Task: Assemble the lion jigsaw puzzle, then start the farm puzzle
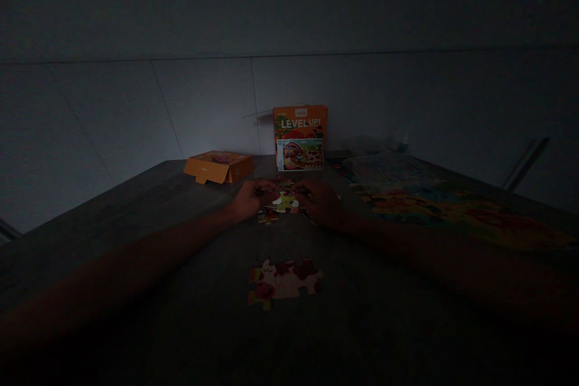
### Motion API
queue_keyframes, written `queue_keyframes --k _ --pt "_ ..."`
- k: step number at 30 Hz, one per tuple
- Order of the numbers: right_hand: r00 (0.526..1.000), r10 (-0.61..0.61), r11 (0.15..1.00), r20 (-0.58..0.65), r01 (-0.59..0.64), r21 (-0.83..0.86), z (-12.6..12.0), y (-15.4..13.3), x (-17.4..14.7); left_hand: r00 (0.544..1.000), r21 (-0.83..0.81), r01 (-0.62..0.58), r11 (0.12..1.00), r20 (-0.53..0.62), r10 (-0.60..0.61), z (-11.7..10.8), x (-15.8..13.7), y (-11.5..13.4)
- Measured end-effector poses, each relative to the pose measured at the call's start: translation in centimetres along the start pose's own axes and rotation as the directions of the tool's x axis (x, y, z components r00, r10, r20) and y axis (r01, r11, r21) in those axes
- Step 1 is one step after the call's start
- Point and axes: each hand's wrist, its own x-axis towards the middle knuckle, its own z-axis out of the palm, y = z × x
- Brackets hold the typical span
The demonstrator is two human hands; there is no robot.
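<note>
In the dim head view, a yellow-green and white puzzle piece (286, 202) shows between my two hands. My left hand (252, 199) has its fingers curled at the piece's left edge. At its right edge is my right hand (322, 200), also with bent fingers pinching it. Loose puzzle pieces (271, 216) lie just below and around the hands, some partly hidden by them. Closer to me, several joined pieces form a cow section (286, 280) lying flat on the grey table (194, 307).
An orange "LEVEL UP!" box (300, 117) stands at the back, a farm picture card (301, 155) leaning against it. An opened orange box (219, 166) lies left. On the right are clear plastic bags (389, 169) and a colourful puzzle sheet (465, 211). A wall (208, 102) rises behind.
</note>
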Motion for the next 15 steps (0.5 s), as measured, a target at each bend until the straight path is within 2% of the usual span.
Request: queue_keyframes --k 6,11,13,15 --pt "1.0 -0.018 1.0 -0.002 0.018 0.007 0.0 0.0 -0.1 1.0 0.028 -0.015 1.0 -0.003 0.015 -0.1 0.2 -0.4" --pt "0.999 -0.042 0.999 0.01 0.042 0.002 0.0 -0.1 -0.1 0.998 0.139 -0.065 0.988 0.032 0.061 -0.2 -0.1 0.3" --pt "1.0 -0.016 1.0 -0.005 0.016 -0.021 -0.1 -0.1 0.0 0.995 0.21 -0.09 0.974 0.051 0.081 0.0 -0.3 0.7" --pt "0.997 0.06 0.994 -0.051 -0.064 -0.084 -0.1 0.1 0.0 0.996 0.298 -0.094 0.95 0.022 0.092 0.0 -0.4 0.8"
